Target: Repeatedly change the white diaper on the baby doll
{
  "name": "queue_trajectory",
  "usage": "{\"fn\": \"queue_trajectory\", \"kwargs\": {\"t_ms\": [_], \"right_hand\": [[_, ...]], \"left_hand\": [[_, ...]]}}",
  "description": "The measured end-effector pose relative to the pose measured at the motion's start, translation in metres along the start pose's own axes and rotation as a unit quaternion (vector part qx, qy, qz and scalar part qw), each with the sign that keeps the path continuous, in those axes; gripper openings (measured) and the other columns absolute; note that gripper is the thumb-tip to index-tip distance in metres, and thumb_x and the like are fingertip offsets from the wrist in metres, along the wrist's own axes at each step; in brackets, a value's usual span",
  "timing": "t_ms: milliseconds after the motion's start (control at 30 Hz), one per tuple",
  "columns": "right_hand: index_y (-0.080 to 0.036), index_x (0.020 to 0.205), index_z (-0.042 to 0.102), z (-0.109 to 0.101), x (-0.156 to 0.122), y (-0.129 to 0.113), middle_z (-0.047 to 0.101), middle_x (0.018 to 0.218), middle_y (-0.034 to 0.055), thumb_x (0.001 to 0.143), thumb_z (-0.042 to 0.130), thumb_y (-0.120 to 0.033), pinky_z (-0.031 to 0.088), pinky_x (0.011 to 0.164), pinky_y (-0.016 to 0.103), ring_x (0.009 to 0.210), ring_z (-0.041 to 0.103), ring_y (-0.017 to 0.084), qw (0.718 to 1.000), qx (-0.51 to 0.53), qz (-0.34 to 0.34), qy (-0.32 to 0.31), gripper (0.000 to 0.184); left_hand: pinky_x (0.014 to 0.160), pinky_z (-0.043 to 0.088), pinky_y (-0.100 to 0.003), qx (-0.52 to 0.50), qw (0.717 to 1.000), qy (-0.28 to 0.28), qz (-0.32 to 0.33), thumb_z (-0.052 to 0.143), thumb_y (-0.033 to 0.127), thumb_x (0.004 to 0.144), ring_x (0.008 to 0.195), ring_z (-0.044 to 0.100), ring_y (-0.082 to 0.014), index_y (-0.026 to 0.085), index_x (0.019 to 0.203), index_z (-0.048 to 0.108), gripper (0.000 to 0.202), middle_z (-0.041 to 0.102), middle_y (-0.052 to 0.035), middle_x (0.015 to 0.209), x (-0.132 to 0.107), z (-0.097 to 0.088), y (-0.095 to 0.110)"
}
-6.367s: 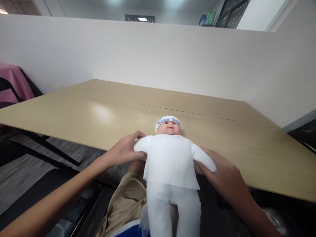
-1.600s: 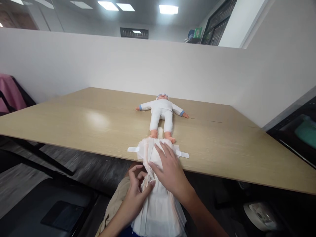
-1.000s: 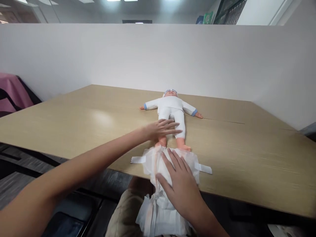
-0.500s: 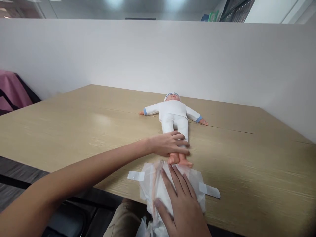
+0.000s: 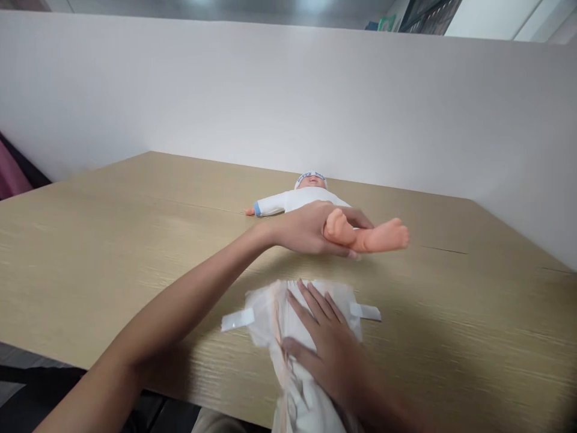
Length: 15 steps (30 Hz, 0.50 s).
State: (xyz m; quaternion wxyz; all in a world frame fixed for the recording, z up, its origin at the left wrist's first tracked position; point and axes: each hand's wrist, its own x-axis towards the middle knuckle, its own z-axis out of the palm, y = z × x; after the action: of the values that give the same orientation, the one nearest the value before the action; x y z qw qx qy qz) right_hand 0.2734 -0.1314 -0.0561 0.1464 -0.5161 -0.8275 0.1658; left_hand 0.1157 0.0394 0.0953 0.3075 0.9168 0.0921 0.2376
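A baby doll (image 5: 270, 202) in white clothes with blue cuffs and a printed cap lies on its back on the wooden table, head away from me. My left hand (image 5: 311, 228) is closed round its lower legs and holds them raised, with both bare feet (image 5: 383, 236) sticking out to the right. Nearer to me, an unfolded white diaper (image 5: 261, 304) lies at the table's front edge, its tape tabs spread to both sides and its near end hanging past the edge. My right hand (image 5: 329, 343) rests flat on it, fingers spread. The doll's trunk is mostly hidden behind my left hand.
A white partition (image 5: 288, 90) stands behind the wooden table (image 5: 112, 240). Pink cloth (image 5: 11, 171) shows at the far left. My lap (image 5: 216, 421) is below the front edge.
My left hand has taken hold of the doll's legs and lifted them off the table, swinging the feet up and right. My right hand and the diaper have moved slightly forward, away from me.
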Motion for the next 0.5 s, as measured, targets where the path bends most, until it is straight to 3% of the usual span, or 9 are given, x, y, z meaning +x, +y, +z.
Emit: {"fn": "queue_trajectory", "kwargs": {"t_ms": [200,300,367,500], "right_hand": [[-0.030,0.174,0.044,-0.006,0.078,0.033,0.036,0.184,0.0105,0.113,0.056,-0.060,0.024,0.139,0.063,0.173,0.028,0.034,0.999,-0.043,0.001,0.018,0.070],[-0.022,0.168,0.054,-0.007,0.118,0.051,0.040,0.182,0.0132,0.113,0.058,-0.056,0.023,0.140,0.057,0.171,0.030,0.036,0.997,-0.054,-0.009,0.052,0.065],[-0.020,0.164,0.058,-0.010,0.142,0.061,0.042,0.181,0.0131,0.112,0.061,-0.052,0.023,0.139,0.055,0.170,0.032,0.039,0.996,-0.054,-0.016,0.074,0.061],[-0.025,0.162,0.058,-0.020,0.176,0.076,0.051,0.175,0.0108,0.110,0.065,-0.050,0.030,0.136,0.057,0.166,0.038,0.039,0.994,-0.039,-0.015,0.097,0.059]], "left_hand": [[0.109,0.053,-0.043,0.006,0.999,0.035,-0.003,0.080,0.041,0.096,0.123,0.073,-0.0291,0.022,0.128,0.076,0.037,0.080,-0.0063,0.129,0.000,-0.022,0.000],[0.115,0.052,-0.045,-0.019,0.998,0.056,0.006,0.079,0.038,0.097,0.132,0.071,-0.0303,0.023,0.138,0.073,0.043,0.079,-0.0072,0.136,-0.001,-0.025,0.001],[0.114,0.053,-0.043,-0.038,0.997,0.068,0.006,0.079,0.037,0.098,0.137,0.069,-0.0302,0.022,0.141,0.072,0.046,0.076,-0.0075,0.142,-0.002,-0.026,0.002],[0.108,0.057,-0.040,-0.031,0.995,0.093,-0.009,0.081,0.042,0.097,0.127,0.073,-0.0292,0.021,0.133,0.075,0.042,0.076,-0.0072,0.136,-0.003,-0.028,0.001]]}}
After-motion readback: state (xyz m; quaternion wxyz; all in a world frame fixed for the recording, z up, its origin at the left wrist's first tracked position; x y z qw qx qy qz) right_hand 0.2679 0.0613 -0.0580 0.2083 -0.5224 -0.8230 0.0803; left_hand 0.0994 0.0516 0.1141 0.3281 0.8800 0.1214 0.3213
